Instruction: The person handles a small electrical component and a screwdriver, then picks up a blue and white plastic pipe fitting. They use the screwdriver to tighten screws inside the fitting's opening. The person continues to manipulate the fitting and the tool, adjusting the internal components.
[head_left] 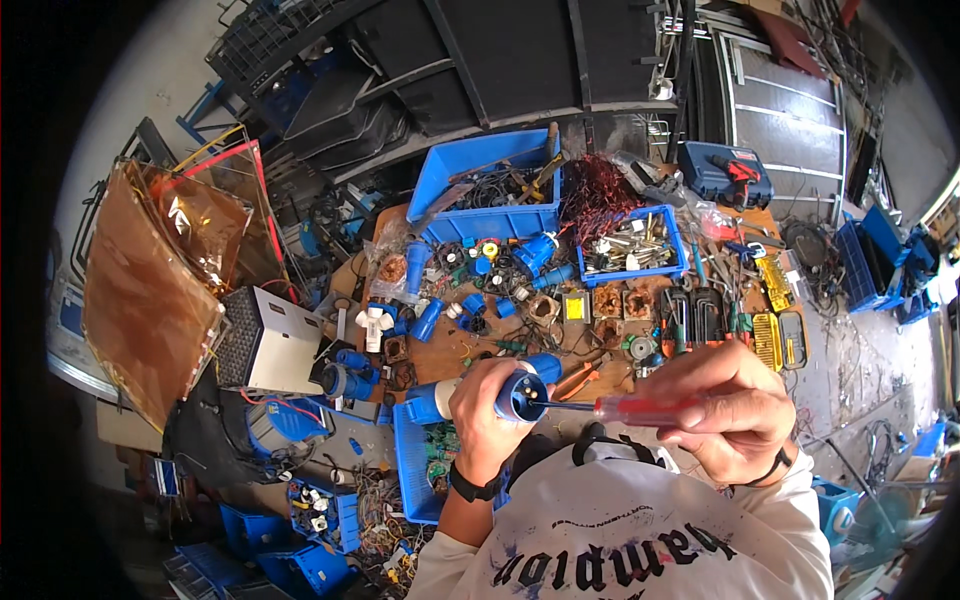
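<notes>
My left hand [482,408] grips a blue round industrial plug [520,395], its open face turned to the right. My right hand [728,405] holds a screwdriver [630,409] with a clear red handle. Its metal shaft runs left and its tip sits inside the plug's face. Both hands hover just above the near edge of a cluttered wooden workbench [470,345]. A black band circles my left wrist.
Blue plug parts [420,320], coils and screws litter the bench. Blue bins [490,185] hold wires and metal bits at the back. A drill lies in a blue case [725,175]. Hex keys and yellow bit cases [770,340] lie to the right. A white box [275,340] stands left.
</notes>
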